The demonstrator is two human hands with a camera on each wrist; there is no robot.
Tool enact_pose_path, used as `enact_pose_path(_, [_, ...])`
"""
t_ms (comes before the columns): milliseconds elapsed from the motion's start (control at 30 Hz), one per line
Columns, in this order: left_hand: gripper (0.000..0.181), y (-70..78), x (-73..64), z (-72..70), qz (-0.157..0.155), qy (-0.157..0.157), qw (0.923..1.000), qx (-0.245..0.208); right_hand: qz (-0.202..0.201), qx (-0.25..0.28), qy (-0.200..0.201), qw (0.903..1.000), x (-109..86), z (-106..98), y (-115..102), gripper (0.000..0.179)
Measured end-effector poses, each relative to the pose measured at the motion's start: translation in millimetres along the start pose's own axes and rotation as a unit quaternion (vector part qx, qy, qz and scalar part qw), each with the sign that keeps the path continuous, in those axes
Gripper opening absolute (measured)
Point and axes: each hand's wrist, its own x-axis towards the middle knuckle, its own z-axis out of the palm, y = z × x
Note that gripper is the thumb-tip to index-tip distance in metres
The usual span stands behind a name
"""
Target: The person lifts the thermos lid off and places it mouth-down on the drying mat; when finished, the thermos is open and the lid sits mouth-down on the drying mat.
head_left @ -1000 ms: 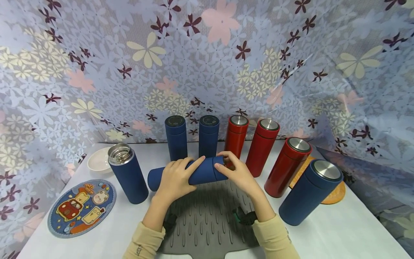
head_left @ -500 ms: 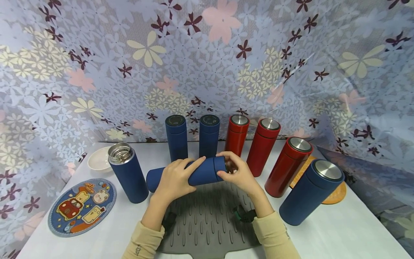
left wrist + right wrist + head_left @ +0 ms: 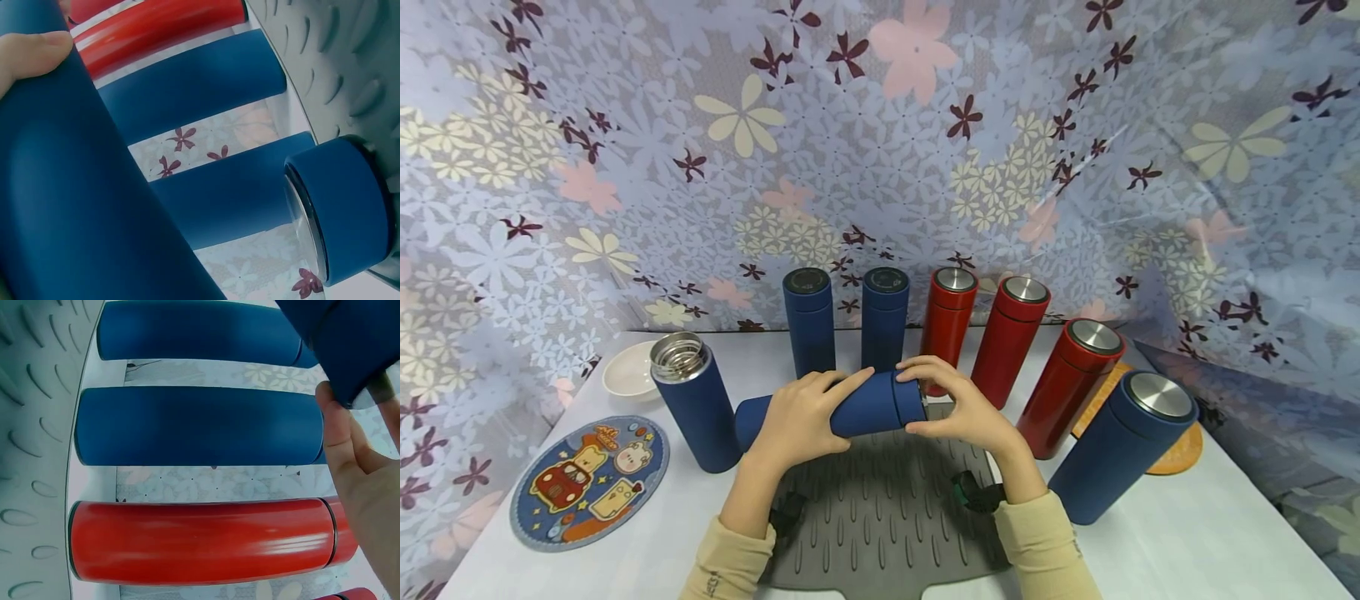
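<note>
A blue thermos bottle (image 3: 868, 407) lies nearly level above the grey mat, its right end slightly higher. My left hand (image 3: 797, 421) grips its body, with the thumb along the near top in the head view. At its right end my right hand (image 3: 951, 400) holds the lid (image 3: 908, 400) between thumb and fingers. The right wrist view shows a fingertip of this hand (image 3: 350, 434) against the lid's edge. On the mat (image 3: 350, 75) a separate blue lid (image 3: 350, 209) appears in the left wrist view; the head view hides it. An uncapped blue thermos (image 3: 700, 417) stands at left.
Two blue bottles (image 3: 809, 325) and several red bottles (image 3: 1011, 342) stand behind and to the right. Another blue bottle (image 3: 1120, 450) is at right, before an orange round plate (image 3: 1180, 450). A white bowl (image 3: 625, 371) and a round cartoon mat (image 3: 587, 483) lie left.
The held bottle has shifted slightly left and down with my left hand. My right hand has turned about the lid, its fingers now straighter over the top and its wrist farther right.
</note>
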Motion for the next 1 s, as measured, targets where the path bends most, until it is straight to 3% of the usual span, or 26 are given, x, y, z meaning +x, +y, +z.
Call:
enact_pose_path(133, [0.094,0.0,-0.3,-2.4,-0.003,-0.013,0.9999,0.0,-0.006,0.012,-0.012,0.9998,-1.4,0.6,19.3,0.05])
enact_pose_path(267, [0.095,-0.3,-0.4,-2.0,0.0,-0.014,0.9999,-0.001,0.012,0.022,-0.025,0.9994,-1.2,0.1,18.0,0.062])
enact_pose_path(367, [0.096,-0.6,-0.2,-1.8,0.003,-0.011,0.9999,0.003,0.053,0.04,-0.022,0.9976,-0.8,-1.9,14.3,0.073])
enact_pose_path(467, [0.098,-0.9,0.0,-1.7,0.009,-0.004,0.9998,0.017,0.117,0.046,0.002,0.992,0.1,-3.7,10.2,0.062])
enact_pose_path(567, [0.1,-1.4,0.0,-0.9,0.015,0.001,0.9994,0.032,0.184,0.016,0.019,0.9827,1.6,-3.4,8.0,0.046])
enact_pose_path(667, [0.1,-1.7,0.3,-0.6,0.021,0.005,0.9991,0.037,0.229,-0.023,0.01,0.9731,3.1,-2.4,7.8,0.045])
enact_pose_path(767, [0.099,-1.9,0.2,-0.3,0.026,0.009,0.999,0.034,0.234,-0.027,0.0,0.9718,3.1,-2.0,7.9,0.044])
enact_pose_path(1000, [0.098,-2.2,-0.5,-1.3,0.031,0.005,0.9988,0.038,0.188,0.01,-0.007,0.982,-0.1,-4.9,6.3,0.047])
